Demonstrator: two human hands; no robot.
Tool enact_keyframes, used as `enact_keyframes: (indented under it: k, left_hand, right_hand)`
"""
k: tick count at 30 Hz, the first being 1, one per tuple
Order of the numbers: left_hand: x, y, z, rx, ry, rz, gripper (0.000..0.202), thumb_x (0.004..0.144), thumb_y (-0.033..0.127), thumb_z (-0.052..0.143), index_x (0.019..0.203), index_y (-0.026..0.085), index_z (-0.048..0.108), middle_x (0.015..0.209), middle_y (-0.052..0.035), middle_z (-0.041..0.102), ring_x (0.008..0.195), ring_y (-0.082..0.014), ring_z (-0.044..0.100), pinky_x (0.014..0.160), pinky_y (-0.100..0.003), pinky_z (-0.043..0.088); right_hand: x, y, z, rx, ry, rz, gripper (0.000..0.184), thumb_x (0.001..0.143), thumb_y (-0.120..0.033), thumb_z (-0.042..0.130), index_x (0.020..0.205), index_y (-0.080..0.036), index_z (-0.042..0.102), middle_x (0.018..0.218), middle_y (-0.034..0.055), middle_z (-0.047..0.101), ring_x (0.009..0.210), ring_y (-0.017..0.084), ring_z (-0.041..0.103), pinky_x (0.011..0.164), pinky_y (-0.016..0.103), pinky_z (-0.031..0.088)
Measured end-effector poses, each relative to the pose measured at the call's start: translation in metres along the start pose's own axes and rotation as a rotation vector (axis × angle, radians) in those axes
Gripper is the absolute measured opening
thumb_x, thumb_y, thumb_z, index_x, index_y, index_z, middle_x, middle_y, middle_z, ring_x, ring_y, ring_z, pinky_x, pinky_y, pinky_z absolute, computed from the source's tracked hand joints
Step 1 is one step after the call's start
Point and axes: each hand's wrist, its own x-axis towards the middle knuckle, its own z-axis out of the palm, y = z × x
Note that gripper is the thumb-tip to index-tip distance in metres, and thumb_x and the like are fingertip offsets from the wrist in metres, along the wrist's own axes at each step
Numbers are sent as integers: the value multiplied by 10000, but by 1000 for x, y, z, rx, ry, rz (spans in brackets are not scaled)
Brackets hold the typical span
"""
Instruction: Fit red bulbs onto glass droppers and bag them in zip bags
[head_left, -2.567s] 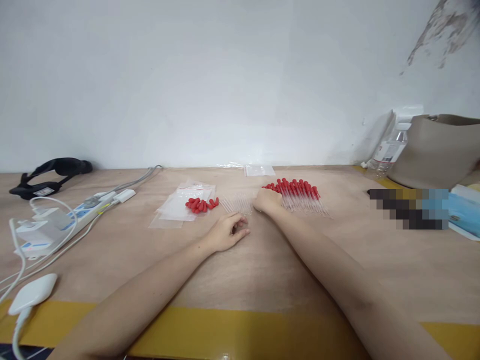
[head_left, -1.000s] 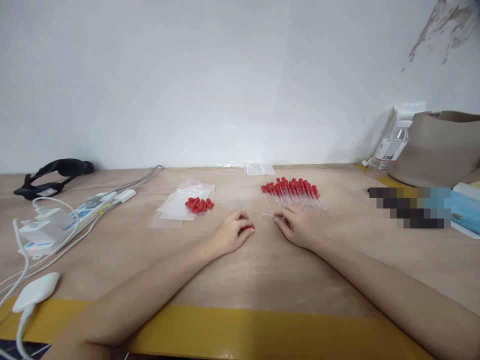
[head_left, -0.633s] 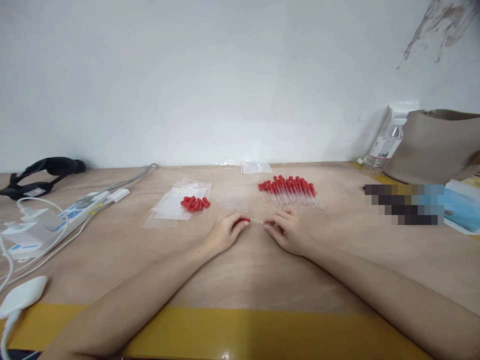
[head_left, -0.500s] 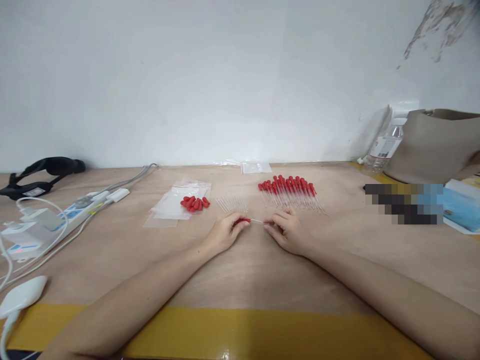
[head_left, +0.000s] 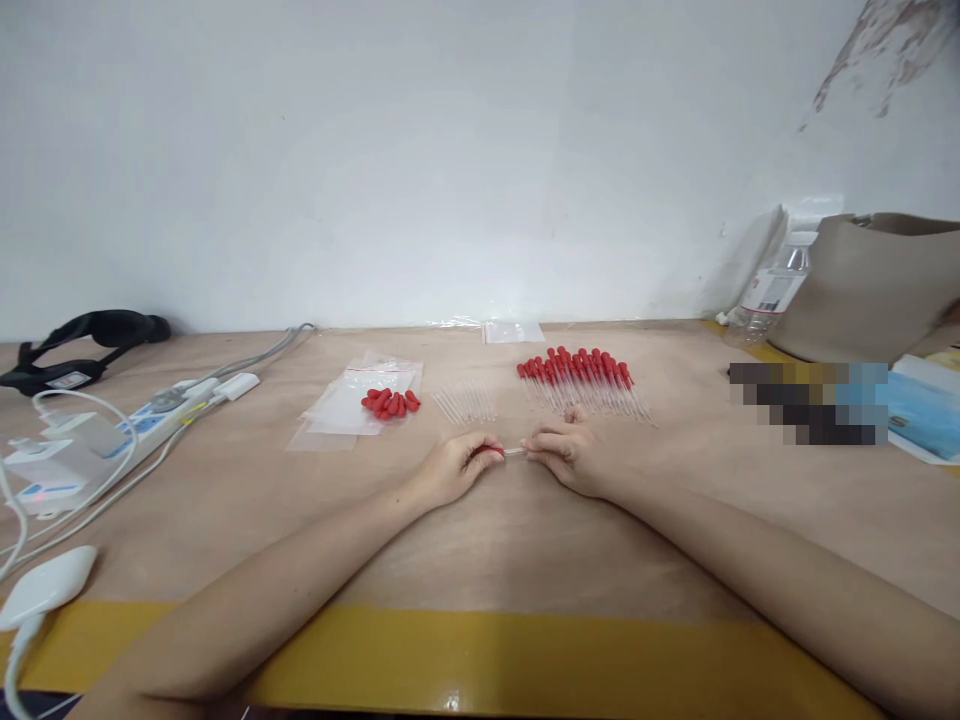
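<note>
My left hand (head_left: 457, 470) pinches a red rubber bulb (head_left: 497, 450), mostly hidden by the fingers. From the bulb's side a thin clear dropper tube (head_left: 514, 452) runs across to my right hand (head_left: 571, 460), whose fingertips are closed on its other end. The tube meets the bulb at my left fingertips; how deep it sits inside is hidden. Beyond my left hand lie several loose clear tubes (head_left: 466, 401) side by side. Loose red bulbs (head_left: 390, 404) are heaped on clear plastic bags (head_left: 341, 407). Past my right hand, many red-bulbed droppers (head_left: 574, 370) lie in a fanned row.
A power strip (head_left: 142, 425) with white cables and a black strapped item (head_left: 90, 350) occupy the left. At right are a plastic bottle (head_left: 772, 290), a grey-brown container (head_left: 862, 290) and a blue packet (head_left: 926, 410). A small bag (head_left: 512, 332) lies by the wall.
My hands have come slightly closer together, so less of the tube shows between them. The tube now lies more level. The surrounding piles look the same.
</note>
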Motion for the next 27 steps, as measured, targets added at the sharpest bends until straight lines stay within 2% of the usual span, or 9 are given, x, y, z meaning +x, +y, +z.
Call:
enact_keyframes:
  k: [7, 14, 19, 23, 27]
  left_hand:
    - [-1, 4, 0, 146, 47, 70, 207, 837, 328, 470, 847, 164, 595, 748, -17, 623, 653, -116, 554, 616, -224, 426]
    - [-1, 4, -1, 209, 49, 193, 192, 837, 304, 468, 845, 149, 580, 746, -30, 609, 650, -117, 544, 604, -221, 424]
    - [-1, 4, 0, 221, 56, 226, 188, 841, 301, 462, 838, 148, 570, 739, -32, 603, 644, -118, 540, 597, -221, 421]
    - [2, 3, -2, 230, 36, 232, 181, 846, 293, 449, 840, 153, 563, 741, -33, 596, 651, -122, 539, 601, -227, 423]
    - [5, 1, -5, 209, 30, 194, 153, 832, 285, 469, 867, 158, 547, 787, -35, 591, 709, -134, 549, 648, -245, 437]
  right_hand:
    - [-2, -5, 4, -57, 72, 8, 240, 865, -279, 404, 907, -234, 636, 752, 9, 641, 616, 102, 502, 715, 310, 219]
    - [3, -13, 6, -77, 85, -16, 272, 862, -245, 381, 750, -173, 619, 632, 0, 584, 542, 92, 418, 672, 299, 195]
    - [6, -16, 7, -89, 35, 23, 320, 871, -255, 350, 678, -160, 587, 611, 3, 583, 522, 92, 398, 660, 294, 203]
    - [10, -18, 7, -59, -54, 88, 309, 881, -268, 342, 724, -167, 589, 642, 8, 607, 563, 104, 452, 693, 293, 232]
    - [14, -24, -2, -36, -150, 151, 261, 872, -252, 355, 788, -167, 586, 749, 33, 630, 680, 134, 526, 722, 289, 284]
